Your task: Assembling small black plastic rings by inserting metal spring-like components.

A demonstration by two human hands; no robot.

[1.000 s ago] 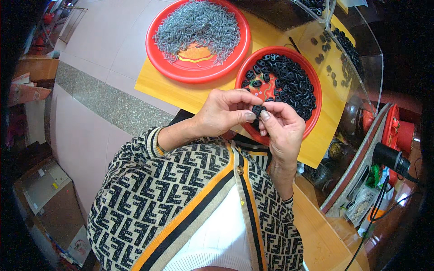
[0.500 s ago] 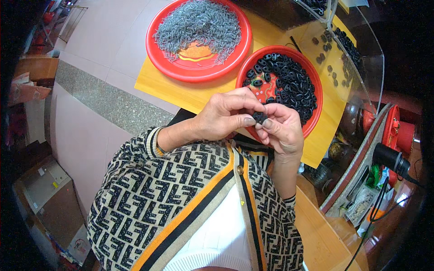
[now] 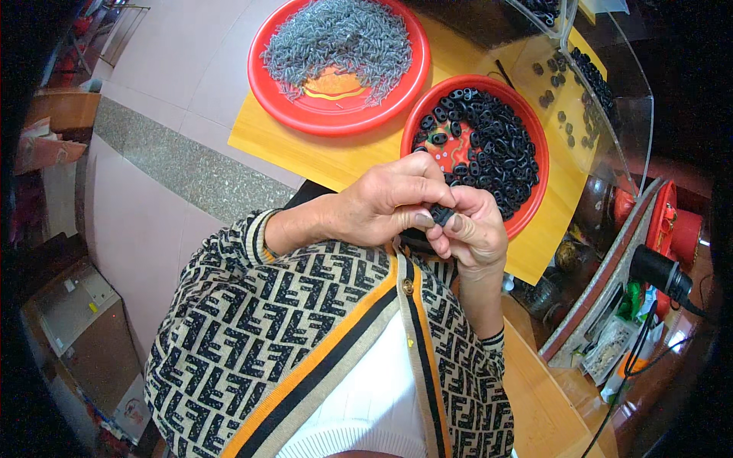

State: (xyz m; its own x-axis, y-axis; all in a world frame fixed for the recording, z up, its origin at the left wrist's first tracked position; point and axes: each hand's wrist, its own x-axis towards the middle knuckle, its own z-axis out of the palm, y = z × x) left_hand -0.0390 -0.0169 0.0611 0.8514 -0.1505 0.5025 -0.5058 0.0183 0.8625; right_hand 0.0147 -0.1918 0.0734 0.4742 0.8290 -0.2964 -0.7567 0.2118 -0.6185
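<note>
A yellow board point(image 3: 556, 210) carries a red tray point(image 3: 544, 169) of loose black pieces point(image 3: 505, 149) at one o'clock from the hands. Left hand point(image 3: 388, 195) and right hand point(image 3: 482, 229) both pinch one small piece point(image 3: 440, 214) between them, where a fingertip slip could drop it toward the cardigan point(image 3: 305, 305) at seven o'clock. It looks black and stubby (fingers hide its finer shape).

Both hands point(image 3: 393, 195) point(image 3: 479, 233) pinch one small black piece point(image 3: 441, 214)
</note>
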